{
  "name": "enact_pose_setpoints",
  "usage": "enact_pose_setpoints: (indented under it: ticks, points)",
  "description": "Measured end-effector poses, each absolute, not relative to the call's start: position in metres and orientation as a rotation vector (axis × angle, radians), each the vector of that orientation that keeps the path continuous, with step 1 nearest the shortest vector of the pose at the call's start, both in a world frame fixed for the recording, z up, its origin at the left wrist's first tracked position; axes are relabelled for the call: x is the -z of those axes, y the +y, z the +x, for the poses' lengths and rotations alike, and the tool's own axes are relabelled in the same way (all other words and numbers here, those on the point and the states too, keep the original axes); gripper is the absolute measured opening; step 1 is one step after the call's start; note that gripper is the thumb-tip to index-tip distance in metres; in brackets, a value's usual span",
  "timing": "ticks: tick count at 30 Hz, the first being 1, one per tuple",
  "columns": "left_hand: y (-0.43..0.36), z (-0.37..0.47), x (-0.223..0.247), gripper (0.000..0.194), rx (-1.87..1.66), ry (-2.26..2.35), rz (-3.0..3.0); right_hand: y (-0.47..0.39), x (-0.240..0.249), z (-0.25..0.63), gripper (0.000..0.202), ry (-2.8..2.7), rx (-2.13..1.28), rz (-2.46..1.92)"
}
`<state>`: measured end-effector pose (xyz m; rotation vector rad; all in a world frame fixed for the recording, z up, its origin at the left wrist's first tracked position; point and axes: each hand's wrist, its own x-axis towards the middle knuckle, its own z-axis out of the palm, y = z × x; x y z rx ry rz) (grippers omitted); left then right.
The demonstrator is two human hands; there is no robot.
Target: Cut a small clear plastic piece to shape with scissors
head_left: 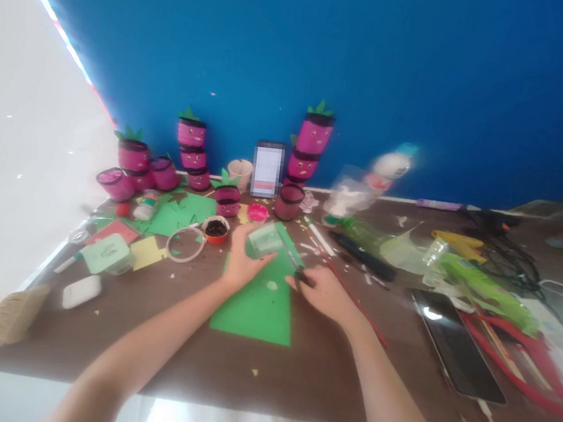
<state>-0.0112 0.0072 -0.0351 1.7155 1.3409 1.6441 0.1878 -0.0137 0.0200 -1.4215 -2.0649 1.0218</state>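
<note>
My left hand (246,264) is curled round a clear, round-walled plastic piece (267,239), like a cut section of bottle, tilted above a green sheet (255,312). Scissors with dark handles (304,278) are in my right hand (326,293). Their blades point up and left toward the plastic piece; blur hides whether they touch it. The green sheet lies flat on the brown table below both hands. A small pale scrap (272,285) rests on it between them.
Pink face-painted cups with green leaf tops stand along the blue wall, including a leaning stack (311,147). A bowl of dark paint (216,229) and a tape ring (185,244) lie left. Right are a black phone (459,344), bottles and cables (509,242).
</note>
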Motion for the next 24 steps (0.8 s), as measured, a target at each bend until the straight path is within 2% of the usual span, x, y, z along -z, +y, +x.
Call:
enact_pose_setpoints:
  ticks: [4, 7, 11, 17, 24]
  points:
    - [0.007, -0.011, 0.035, 0.061, -1.631, 1.302, 1.760, -0.012, -0.025, 0.187, 0.051, -1.757, -1.240, -1.389]
    - [0.007, -0.010, 0.036, 0.063, -1.630, 1.325, 1.690, -0.011, -0.026, 0.187, 0.051, -1.693, -1.262, -1.336]
    - [0.007, -0.009, 0.035, 0.068, -1.637, 1.326, 1.616, -0.014, -0.021, 0.185, 0.048, -1.974, -1.041, -1.386]
    - [0.006, -0.008, 0.030, 0.067, -1.653, 1.293, 1.506, -0.016, -0.019, 0.180, 0.047, -2.248, -0.414, -1.483]
    - [0.005, -0.007, 0.029, 0.065, -1.627, 1.282, 1.552, -0.017, -0.016, 0.180, 0.043, -2.279, -0.346, -1.444]
